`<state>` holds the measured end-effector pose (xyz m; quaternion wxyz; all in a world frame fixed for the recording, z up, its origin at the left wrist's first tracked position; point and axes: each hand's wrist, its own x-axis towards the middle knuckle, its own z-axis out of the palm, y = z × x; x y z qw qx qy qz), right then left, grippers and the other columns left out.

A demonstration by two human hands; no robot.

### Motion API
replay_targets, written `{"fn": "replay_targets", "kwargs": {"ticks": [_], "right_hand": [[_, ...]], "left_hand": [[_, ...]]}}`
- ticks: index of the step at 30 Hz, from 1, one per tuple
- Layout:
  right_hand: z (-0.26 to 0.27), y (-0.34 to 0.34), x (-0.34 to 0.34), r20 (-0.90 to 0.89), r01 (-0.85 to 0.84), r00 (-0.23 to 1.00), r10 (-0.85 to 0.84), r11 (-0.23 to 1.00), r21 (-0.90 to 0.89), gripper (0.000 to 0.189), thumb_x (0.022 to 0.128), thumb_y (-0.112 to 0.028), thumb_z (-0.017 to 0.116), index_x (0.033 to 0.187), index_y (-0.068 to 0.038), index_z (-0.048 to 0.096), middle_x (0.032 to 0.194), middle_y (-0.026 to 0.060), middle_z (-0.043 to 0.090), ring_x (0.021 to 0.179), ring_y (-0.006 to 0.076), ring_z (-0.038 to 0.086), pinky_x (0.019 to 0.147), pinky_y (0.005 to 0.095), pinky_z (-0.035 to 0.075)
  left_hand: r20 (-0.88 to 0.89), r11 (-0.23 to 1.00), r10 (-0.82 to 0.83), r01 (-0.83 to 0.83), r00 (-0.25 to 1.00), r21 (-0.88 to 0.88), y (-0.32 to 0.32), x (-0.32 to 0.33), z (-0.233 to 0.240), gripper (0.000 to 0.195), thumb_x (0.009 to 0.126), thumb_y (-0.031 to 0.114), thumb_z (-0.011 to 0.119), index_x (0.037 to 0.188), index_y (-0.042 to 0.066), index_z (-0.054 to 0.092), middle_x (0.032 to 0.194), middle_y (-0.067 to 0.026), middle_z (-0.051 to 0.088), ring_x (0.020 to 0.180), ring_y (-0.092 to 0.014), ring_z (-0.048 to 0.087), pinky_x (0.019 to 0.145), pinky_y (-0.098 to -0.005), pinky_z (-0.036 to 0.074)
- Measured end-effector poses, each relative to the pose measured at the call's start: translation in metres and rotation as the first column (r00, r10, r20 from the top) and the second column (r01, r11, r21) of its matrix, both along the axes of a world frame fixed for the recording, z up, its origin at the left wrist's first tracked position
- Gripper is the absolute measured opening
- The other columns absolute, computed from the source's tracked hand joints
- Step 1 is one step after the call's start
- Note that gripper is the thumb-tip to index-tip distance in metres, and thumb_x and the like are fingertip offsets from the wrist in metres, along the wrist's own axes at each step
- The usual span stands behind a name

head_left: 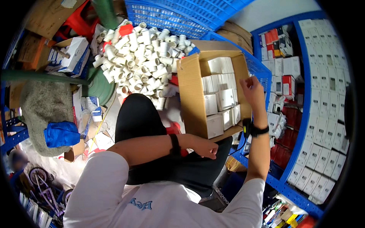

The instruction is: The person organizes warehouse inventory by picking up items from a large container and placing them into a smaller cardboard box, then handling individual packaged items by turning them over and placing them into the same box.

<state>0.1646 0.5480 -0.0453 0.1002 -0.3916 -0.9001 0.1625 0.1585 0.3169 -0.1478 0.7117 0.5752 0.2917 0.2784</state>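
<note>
My left hand (204, 146) rests over my black trousers, fingers curled, just below the near edge of an open cardboard box (194, 125). Whether it holds anything small cannot be told. My right hand (251, 87) is raised at the box's right wall with its fingers bent, and nothing is plainly seen in it. Inside the box stand rows of flat white square plates (214, 125), partly stacked on each other. A black band is on each wrist. A black device with a cable (247, 125) lies close to my right wrist.
Ahead lies a big heap of white plastic pipe fittings (139, 59) against a blue plastic crate (168, 17). Blue metal shelving (302, 85) with white boxes (319, 136) rises at the right. A green round base (99, 85) and a grey cloth (42, 105) are on the left.
</note>
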Motion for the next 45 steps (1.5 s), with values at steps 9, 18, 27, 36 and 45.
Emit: {"fn": "replay_targets", "kwargs": {"ticks": [9, 18, 27, 36, 45], "right_hand": [[0.004, -0.141, 0.206, 0.109, 0.312, 0.950, -0.292, 0.899, -0.307, 0.034, 0.079, -0.021, 0.068, 0.099, 0.003, 0.055, 0.090, 0.0148, 0.061, 0.068, 0.0210, 0.061, 0.060, 0.0297, 0.048], [-0.017, -0.213, 0.225, 0.369, 0.319, 0.919, -0.141, 0.816, -0.482, 0.086, 0.077, -0.046, 0.062, 0.133, 0.008, 0.026, 0.108, 0.0308, 0.055, 0.107, 0.0393, 0.053, 0.089, 0.0405, 0.044], [-0.047, -0.218, 0.205, 0.460, 0.314, 0.880, -0.122, 0.876, -0.368, 0.093, 0.076, -0.052, 0.059, 0.136, 0.006, 0.019, 0.095, 0.0269, 0.061, 0.097, 0.0420, 0.058, 0.087, 0.0415, 0.046], [-0.046, -0.217, 0.206, 0.386, 0.282, 0.914, -0.127, 0.882, -0.377, 0.088, 0.079, -0.053, 0.057, 0.136, 0.005, 0.023, 0.103, 0.0256, 0.060, 0.108, 0.0425, 0.052, 0.091, 0.0394, 0.044], [-0.046, -0.225, 0.226, 0.365, 0.327, 0.911, -0.191, 0.875, -0.358, 0.087, 0.080, -0.056, 0.053, 0.136, 0.004, 0.024, 0.108, 0.0317, 0.055, 0.108, 0.0421, 0.052, 0.087, 0.0416, 0.046]], "left_hand": [[-0.073, 0.986, -0.078, 0.066, 0.994, -0.156, 0.005, -0.022, 0.038, 0.034, 0.091, 0.034, 0.049, 0.107, 0.003, 0.048, 0.094, -0.0066, 0.061, 0.075, -0.013, 0.060, 0.065, -0.0277, 0.047], [-0.020, 0.926, 0.207, -0.203, 0.978, -0.317, -0.005, -0.026, 0.030, 0.034, 0.094, 0.031, 0.047, 0.116, 0.007, 0.045, 0.096, -0.0095, 0.059, 0.078, -0.015, 0.060, 0.069, -0.0247, 0.048], [-0.157, 0.737, 0.671, -0.628, 0.725, 0.250, 0.009, -0.057, 0.043, 0.018, 0.089, 0.017, 0.056, 0.099, 0.003, 0.052, 0.089, -0.0043, 0.057, 0.078, -0.013, 0.054, 0.071, -0.0268, 0.046], [-0.659, 0.715, 0.697, -0.208, 0.281, 0.668, 0.030, -0.073, 0.039, 0.025, 0.080, 0.020, 0.060, 0.102, 0.007, 0.057, 0.094, -0.0115, 0.065, 0.088, -0.024, 0.061, 0.097, -0.0436, 0.032], [-0.801, 0.808, 0.587, -0.143, 0.114, 0.571, 0.037, -0.070, 0.019, 0.016, 0.080, 0.023, 0.058, 0.089, 0.011, 0.063, 0.083, -0.0062, 0.066, 0.086, -0.023, 0.062, 0.107, -0.0500, 0.015]]}}
